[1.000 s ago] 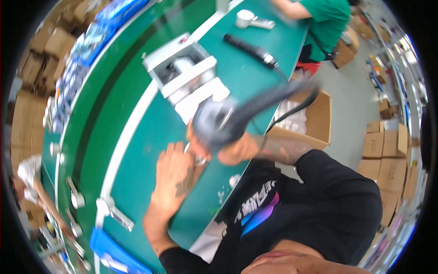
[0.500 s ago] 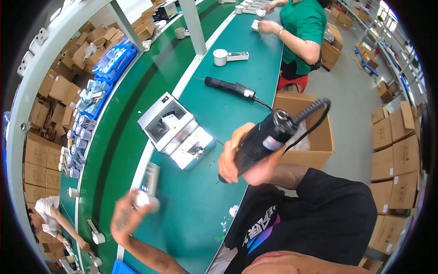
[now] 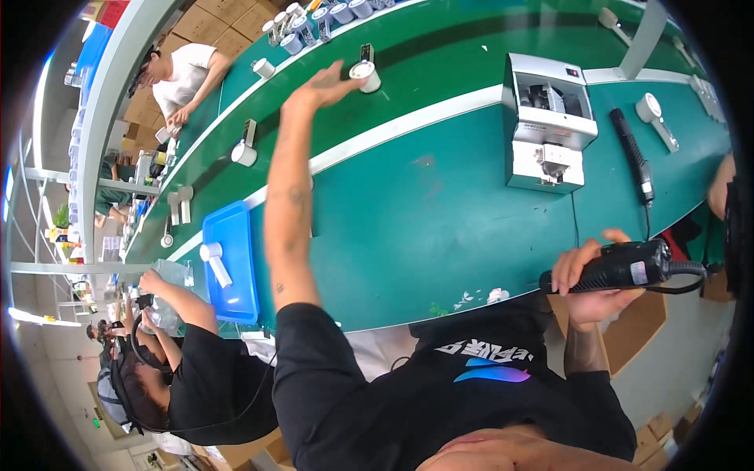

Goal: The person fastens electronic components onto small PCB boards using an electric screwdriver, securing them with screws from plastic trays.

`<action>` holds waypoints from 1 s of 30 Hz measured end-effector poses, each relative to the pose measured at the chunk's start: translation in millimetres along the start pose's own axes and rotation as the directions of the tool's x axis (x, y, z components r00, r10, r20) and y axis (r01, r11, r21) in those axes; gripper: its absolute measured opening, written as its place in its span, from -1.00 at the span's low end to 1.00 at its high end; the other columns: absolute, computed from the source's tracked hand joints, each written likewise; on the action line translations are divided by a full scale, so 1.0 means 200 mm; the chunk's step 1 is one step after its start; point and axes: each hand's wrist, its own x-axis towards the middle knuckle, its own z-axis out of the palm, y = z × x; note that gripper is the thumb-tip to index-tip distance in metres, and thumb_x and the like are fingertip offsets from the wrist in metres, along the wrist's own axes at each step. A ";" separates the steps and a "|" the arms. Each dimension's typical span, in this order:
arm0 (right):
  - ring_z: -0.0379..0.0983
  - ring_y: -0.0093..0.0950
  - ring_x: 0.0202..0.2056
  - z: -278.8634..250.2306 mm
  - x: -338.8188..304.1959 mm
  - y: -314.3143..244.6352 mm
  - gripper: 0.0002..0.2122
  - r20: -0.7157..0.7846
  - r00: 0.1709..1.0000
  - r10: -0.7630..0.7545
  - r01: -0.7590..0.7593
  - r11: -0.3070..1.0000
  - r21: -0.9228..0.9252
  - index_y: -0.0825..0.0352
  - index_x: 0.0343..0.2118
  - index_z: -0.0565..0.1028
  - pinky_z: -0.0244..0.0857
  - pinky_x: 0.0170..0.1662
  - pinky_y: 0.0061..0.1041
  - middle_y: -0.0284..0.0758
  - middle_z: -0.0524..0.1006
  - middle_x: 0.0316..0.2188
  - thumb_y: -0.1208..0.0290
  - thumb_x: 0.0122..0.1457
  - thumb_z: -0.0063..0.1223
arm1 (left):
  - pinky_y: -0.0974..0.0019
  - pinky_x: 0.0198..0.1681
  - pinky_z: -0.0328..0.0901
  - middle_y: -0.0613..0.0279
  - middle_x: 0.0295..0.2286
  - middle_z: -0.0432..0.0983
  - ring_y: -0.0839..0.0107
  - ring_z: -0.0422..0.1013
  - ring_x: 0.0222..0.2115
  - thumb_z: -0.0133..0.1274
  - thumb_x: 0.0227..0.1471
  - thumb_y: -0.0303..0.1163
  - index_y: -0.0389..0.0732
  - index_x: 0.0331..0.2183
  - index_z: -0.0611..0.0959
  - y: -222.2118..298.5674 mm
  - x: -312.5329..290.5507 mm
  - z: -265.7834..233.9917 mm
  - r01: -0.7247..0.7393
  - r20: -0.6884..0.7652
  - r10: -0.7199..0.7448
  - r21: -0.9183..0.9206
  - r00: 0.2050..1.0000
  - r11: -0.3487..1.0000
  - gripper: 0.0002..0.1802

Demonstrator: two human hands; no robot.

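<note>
My left hand [image 3: 318, 88] reaches far over the green belt, fingers stretched and apart. Its fingertips are at the near side of a white device [image 3: 366, 77] with a round cup-like head and a short handle pointing away; whether they touch is hard to tell. My right hand [image 3: 591, 276] is wrapped round a black electric screwdriver [image 3: 628, 267] with a coiled cable, held over the bench's near edge. Between the hands, toward the back, stands a silver boxy machine [image 3: 552, 125]. A second black electric screwdriver [image 3: 633, 157] lies to its right.
A blue tray [image 3: 246, 271] holding a white handled device [image 3: 216, 265] sits at the left. Another such device [image 3: 245, 149] is on the belt [image 3: 440, 67]. Co-workers [image 3: 196, 74] sit across and to the left. A metal post [image 3: 646, 39] rises at the right; a carton [image 3: 640, 334] stands below.
My view has swung left. My left hand has gone from above the bench, holding a white device, to the belt, where its fingers are spread beside one. My right hand keeps the screwdriver.
</note>
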 end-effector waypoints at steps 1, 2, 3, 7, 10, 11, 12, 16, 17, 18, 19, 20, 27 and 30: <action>0.19 -0.53 -0.79 0.03 0.00 0.00 -0.20 -0.083 0.996 0.018 -0.018 1.000 -0.001 0.30 0.04 0.26 0.19 -0.72 -0.49 -0.34 0.29 -0.69 -0.50 0.21 -0.37 | 0.12 0.40 0.02 0.01 0.38 0.01 0.13 0.02 0.38 0.04 -0.05 0.45 -0.17 0.37 0.17 -0.08 -0.19 -0.06 -0.019 0.057 0.016 0.055 0.998 0.998 0.20; 0.19 -0.53 -0.79 -0.01 0.01 0.00 -0.20 -0.101 0.994 0.028 -0.027 1.000 0.006 0.30 0.04 0.26 0.19 -0.72 -0.49 -0.34 0.29 -0.69 -0.50 0.21 -0.37 | 0.15 0.39 0.03 0.04 0.38 0.01 0.14 0.02 0.38 0.10 -0.03 0.36 -0.16 0.38 0.17 -0.13 -0.31 -0.08 0.032 0.152 -0.056 0.153 0.987 0.988 0.16; 0.20 -0.52 -0.79 -0.04 0.02 -0.02 -0.18 -0.102 0.992 0.075 -0.071 0.997 0.041 0.30 0.03 0.24 0.19 -0.72 -0.48 -0.34 0.28 -0.69 -0.53 0.17 -0.34 | 0.15 0.37 0.07 0.05 0.35 0.10 0.16 0.08 0.35 0.15 -0.04 0.30 -0.15 0.32 0.32 -0.28 -0.38 -0.07 0.095 0.237 -0.180 0.333 0.955 0.938 0.06; 0.20 -0.50 -0.78 -0.10 0.05 -0.09 -0.14 -0.106 0.984 0.144 -0.132 0.985 0.109 0.28 0.09 0.22 0.19 -0.70 -0.47 -0.33 0.29 -0.67 -0.56 0.13 -0.31 | 0.11 -0.30 0.57 0.06 -0.08 0.58 0.17 0.55 -0.13 0.25 -0.06 0.00 -0.13 0.05 0.62 -0.53 -0.58 0.07 0.283 0.472 -0.291 0.091 0.832 0.955 -0.34; 0.19 -0.51 -0.78 -0.04 0.08 -0.11 -0.18 -0.130 0.987 0.091 -0.074 0.989 0.129 0.22 0.07 0.22 0.18 -0.69 -0.48 -0.33 0.29 -0.66 -0.56 0.15 -0.34 | 0.26 -0.31 0.60 0.06 0.04 0.48 0.22 0.60 -0.23 0.35 -0.13 -0.08 -0.22 0.04 0.60 -0.91 -0.53 0.23 0.078 0.495 -0.030 -0.078 0.868 0.994 -0.29; 0.17 -0.54 -0.79 -0.04 0.12 -0.10 -0.22 -0.174 0.984 0.025 -0.010 0.996 0.091 0.24 0.05 0.23 0.17 -0.71 -0.51 -0.35 0.29 -0.66 -0.52 0.20 -0.41 | 0.28 -0.37 0.59 0.01 -0.07 0.54 0.19 0.61 -0.27 0.35 -0.14 -0.07 -0.27 0.02 0.60 -0.49 -0.51 0.21 0.275 0.497 -0.226 -0.027 0.838 0.961 -0.29; 0.17 -0.54 -0.79 -0.06 0.17 -0.13 -0.20 -0.148 0.989 0.012 -0.001 0.998 0.070 0.23 0.06 0.23 0.18 -0.69 -0.50 -0.35 0.29 -0.65 -0.53 0.19 -0.40 | 0.29 -0.45 0.58 -0.04 -0.24 0.59 0.18 0.62 -0.41 0.32 -0.11 -0.06 -0.33 -0.02 0.59 -0.34 -0.57 0.18 0.303 0.522 -0.233 -0.051 0.820 0.952 -0.30; 0.20 -0.53 -0.77 -0.09 0.37 -0.22 -0.14 0.031 0.981 -0.190 0.185 0.976 0.115 0.23 0.06 0.24 0.20 -0.65 -0.48 -0.33 0.29 -0.63 -0.61 0.10 -0.36 | 0.31 -0.58 0.52 0.02 -0.48 0.58 0.24 0.55 -0.67 0.15 0.05 0.01 -0.38 -0.16 0.57 0.27 -0.67 0.21 0.233 0.482 -0.136 -0.146 0.866 0.961 -0.41; 0.27 -0.48 -0.74 -0.07 0.43 -0.21 -0.01 0.071 0.969 -0.235 0.221 0.960 0.170 0.25 0.02 0.24 0.21 -0.64 -0.45 -0.31 0.33 -0.65 -0.72 -0.03 -0.53 | 0.32 -0.60 0.48 0.02 -0.52 0.56 0.26 0.53 -0.69 0.11 0.09 0.04 -0.39 -0.22 0.57 0.37 -0.68 0.24 0.136 0.490 -0.005 -0.232 0.872 0.963 -0.42; 0.28 -0.51 -0.73 -0.02 0.49 -0.22 -0.07 0.068 0.959 -0.276 0.272 0.960 0.061 0.28 0.01 0.27 0.21 -0.64 -0.50 -0.31 0.36 -0.65 -0.66 0.05 -0.46 | 0.32 -0.62 0.44 0.02 -0.56 0.55 0.29 0.51 -0.72 0.07 0.13 0.06 -0.39 -0.29 0.57 0.47 -0.70 0.26 0.041 0.483 0.126 -0.320 0.866 0.946 -0.42; 0.30 -0.54 -0.71 0.01 0.53 -0.23 -0.13 0.064 0.946 -0.318 0.322 0.945 -0.060 0.32 -0.01 0.30 0.20 -0.64 -0.54 -0.31 0.38 -0.66 -0.59 0.13 -0.38 | 0.32 -0.62 0.44 0.02 -0.56 0.55 0.29 0.51 -0.72 0.07 0.13 0.06 -0.39 -0.29 0.57 0.58 -0.70 0.30 0.017 0.490 0.157 -0.333 0.858 0.943 -0.42; 0.26 -0.52 -0.74 -0.02 0.58 -0.20 -0.08 0.114 0.957 -0.267 0.281 0.951 -0.131 0.33 -0.22 0.35 0.19 -0.64 -0.52 -0.33 0.34 -0.70 -0.67 0.04 -0.53 | 0.32 -0.62 0.41 0.03 -0.58 0.52 0.29 0.49 -0.74 0.06 0.14 0.09 -0.39 -0.37 0.55 0.68 -0.72 0.32 -0.061 0.484 0.213 -0.311 0.849 0.948 -0.40; 0.31 -0.63 -0.69 0.16 0.79 -0.01 -0.30 0.275 0.919 -0.283 0.360 0.887 -0.288 0.39 -0.02 0.34 0.18 -0.64 -0.64 -0.32 0.42 -0.66 -0.34 0.30 -0.22 | 0.19 -0.62 0.38 0.04 -0.70 0.45 0.16 0.44 -0.80 0.01 0.27 -0.02 -0.34 -0.52 0.53 0.89 -0.88 0.49 -0.216 0.267 0.331 -0.382 0.905 0.899 -0.45; 0.30 -0.62 -0.71 0.14 0.77 0.04 -0.13 0.311 0.923 -0.226 0.348 0.835 -0.426 0.55 -0.03 0.32 0.20 -0.63 -0.62 -0.29 0.41 -0.66 -0.44 0.27 -0.43 | 0.12 -0.63 0.39 0.03 -0.71 0.48 0.08 0.48 -0.74 -0.03 0.30 -0.09 -0.31 -0.57 0.54 0.91 -0.90 0.49 -0.204 0.318 0.319 -0.345 0.893 0.916 -0.47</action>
